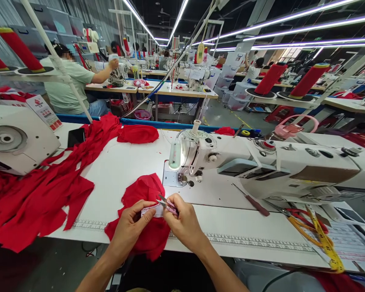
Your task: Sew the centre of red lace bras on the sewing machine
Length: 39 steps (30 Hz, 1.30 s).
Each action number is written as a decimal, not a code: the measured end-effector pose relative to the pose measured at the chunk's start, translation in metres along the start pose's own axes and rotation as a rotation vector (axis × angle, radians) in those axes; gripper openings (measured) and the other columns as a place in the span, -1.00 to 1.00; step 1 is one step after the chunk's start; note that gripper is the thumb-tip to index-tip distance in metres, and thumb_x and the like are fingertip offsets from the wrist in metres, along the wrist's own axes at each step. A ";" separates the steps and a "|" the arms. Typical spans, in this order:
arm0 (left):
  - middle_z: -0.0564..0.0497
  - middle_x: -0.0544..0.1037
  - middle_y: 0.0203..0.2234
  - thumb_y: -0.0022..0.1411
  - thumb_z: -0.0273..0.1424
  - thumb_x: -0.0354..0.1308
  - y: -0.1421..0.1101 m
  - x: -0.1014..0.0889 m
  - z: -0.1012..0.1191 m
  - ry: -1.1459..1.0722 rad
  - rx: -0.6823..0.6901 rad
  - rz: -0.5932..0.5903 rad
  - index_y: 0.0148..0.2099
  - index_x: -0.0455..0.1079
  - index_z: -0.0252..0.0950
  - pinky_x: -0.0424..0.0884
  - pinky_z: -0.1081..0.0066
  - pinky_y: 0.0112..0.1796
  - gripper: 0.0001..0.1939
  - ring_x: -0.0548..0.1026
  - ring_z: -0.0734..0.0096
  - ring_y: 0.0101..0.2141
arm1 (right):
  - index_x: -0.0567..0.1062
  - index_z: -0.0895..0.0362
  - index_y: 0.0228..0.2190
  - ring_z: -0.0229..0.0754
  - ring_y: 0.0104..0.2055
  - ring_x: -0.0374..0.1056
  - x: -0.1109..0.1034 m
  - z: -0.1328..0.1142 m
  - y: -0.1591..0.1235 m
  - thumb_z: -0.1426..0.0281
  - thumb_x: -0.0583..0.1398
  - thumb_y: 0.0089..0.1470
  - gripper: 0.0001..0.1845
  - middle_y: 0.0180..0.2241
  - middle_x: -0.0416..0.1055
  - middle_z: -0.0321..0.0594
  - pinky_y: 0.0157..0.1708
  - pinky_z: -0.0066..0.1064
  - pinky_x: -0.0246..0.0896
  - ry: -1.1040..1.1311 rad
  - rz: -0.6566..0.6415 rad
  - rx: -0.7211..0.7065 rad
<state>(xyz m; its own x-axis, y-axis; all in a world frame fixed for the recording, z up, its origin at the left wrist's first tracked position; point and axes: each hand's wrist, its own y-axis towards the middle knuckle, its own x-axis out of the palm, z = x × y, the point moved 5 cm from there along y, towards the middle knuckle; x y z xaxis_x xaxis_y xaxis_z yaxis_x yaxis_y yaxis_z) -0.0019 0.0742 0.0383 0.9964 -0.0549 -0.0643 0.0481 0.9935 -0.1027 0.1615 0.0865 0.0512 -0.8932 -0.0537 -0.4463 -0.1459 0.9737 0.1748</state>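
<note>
The grip of the left hand [128, 228] is pinched, thumb to forefinger, on the white strip [158, 210] of a red cloth [144, 189]; the right hand [183, 221] curls around small snips [169, 207], their tips parted beside that strip. The cloth lies bunched at the front of the desk [109, 170], near the sewing machine [228, 148]. It looks light, soft and floppy, probably best held by the strip. Ruler markings [255, 242] line the desk's front; beyond, a co-worker [65, 87] sits under strip lights [179, 18].
</note>
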 end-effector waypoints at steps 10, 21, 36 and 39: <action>-0.02 0.62 -0.26 0.17 -0.11 0.28 0.000 0.001 0.004 0.021 0.021 0.003 -0.14 0.60 -0.23 0.46 0.41 -0.22 -0.67 0.55 0.24 -0.23 | 0.35 0.06 -0.36 -0.32 -0.59 0.10 -0.006 -0.003 -0.003 0.35 0.15 0.08 -0.94 -0.58 0.22 -0.44 -0.57 -0.50 0.00 0.099 -0.017 0.026; -0.01 0.63 -0.29 0.18 -0.08 0.27 0.001 0.000 0.002 0.041 0.000 -0.008 -0.12 0.59 -0.25 0.45 0.42 -0.24 -0.63 0.55 0.25 -0.26 | 0.18 0.04 -0.52 -0.33 -0.60 -0.03 -0.008 0.004 0.007 0.36 0.05 0.01 -0.89 -0.62 0.06 -0.48 -0.59 -0.48 -0.09 0.100 0.054 0.024; -0.03 0.66 -0.31 0.06 -0.08 0.35 0.002 0.001 0.002 -0.050 -0.048 -0.014 -0.21 0.55 -0.28 0.47 0.40 -0.22 -0.61 0.57 0.23 -0.27 | 0.42 0.11 -0.36 -0.22 -0.52 0.38 -0.008 -0.021 -0.028 0.30 0.05 0.35 -0.73 -0.53 0.44 -0.28 -0.51 -0.39 -0.09 -0.645 0.164 -0.329; -0.02 0.66 -0.32 0.05 -0.09 0.35 0.001 0.001 0.001 -0.045 -0.050 -0.003 -0.21 0.56 -0.27 0.47 0.41 -0.23 -0.62 0.57 0.25 -0.28 | 0.41 0.11 -0.37 -0.24 -0.55 0.36 -0.008 -0.017 -0.028 0.29 0.05 0.36 -0.72 -0.55 0.43 -0.30 -0.53 -0.37 -0.12 -0.653 0.183 -0.316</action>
<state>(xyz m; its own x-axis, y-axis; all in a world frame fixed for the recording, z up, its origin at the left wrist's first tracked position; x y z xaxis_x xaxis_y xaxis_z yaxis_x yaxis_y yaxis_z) -0.0009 0.0757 0.0393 0.9985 -0.0522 -0.0191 0.0487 0.9871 -0.1526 0.1652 0.0561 0.0643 -0.4950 0.3411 -0.7991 -0.2227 0.8392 0.4961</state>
